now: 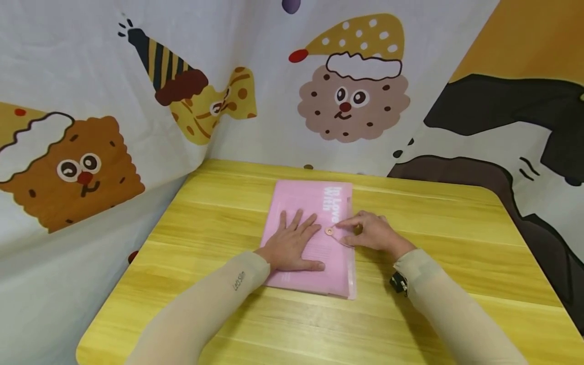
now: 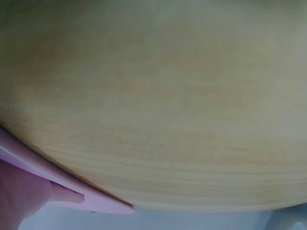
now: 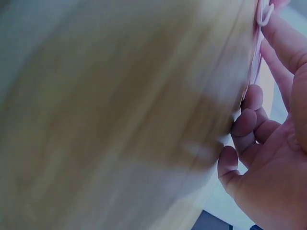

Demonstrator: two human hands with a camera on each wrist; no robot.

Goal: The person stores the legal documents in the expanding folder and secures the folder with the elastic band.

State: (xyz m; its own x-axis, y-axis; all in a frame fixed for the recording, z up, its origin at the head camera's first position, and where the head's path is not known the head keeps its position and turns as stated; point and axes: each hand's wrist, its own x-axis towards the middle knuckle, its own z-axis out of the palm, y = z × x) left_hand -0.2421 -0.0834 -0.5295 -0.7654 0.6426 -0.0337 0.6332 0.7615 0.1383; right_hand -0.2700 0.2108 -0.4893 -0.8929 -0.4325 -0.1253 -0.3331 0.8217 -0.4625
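Note:
A pink document folder (image 1: 292, 195) with white lettering lies on the table. My left hand (image 1: 292, 246) rests palm down on it, fingers spread. Along the folder's right edge, my right hand (image 1: 371, 230) reaches in from the side. Its index fingertip touches a small round button (image 1: 329, 231), around which a thin string (image 1: 344, 244) runs towards the thumb. Thumb and index stand apart in the head view. In the right wrist view, the string loop (image 3: 265, 15) shows beside the thumb tip, while the other fingers (image 3: 244, 123) curl loosely by the tabletop.
The yellow wood-grain table (image 1: 438, 228) has rounded corners. Behind it and to the left hangs a white cloth (image 1: 264, 30) printed with cartoon figures. Something dark (image 1: 399, 284) sits at the right wrist.

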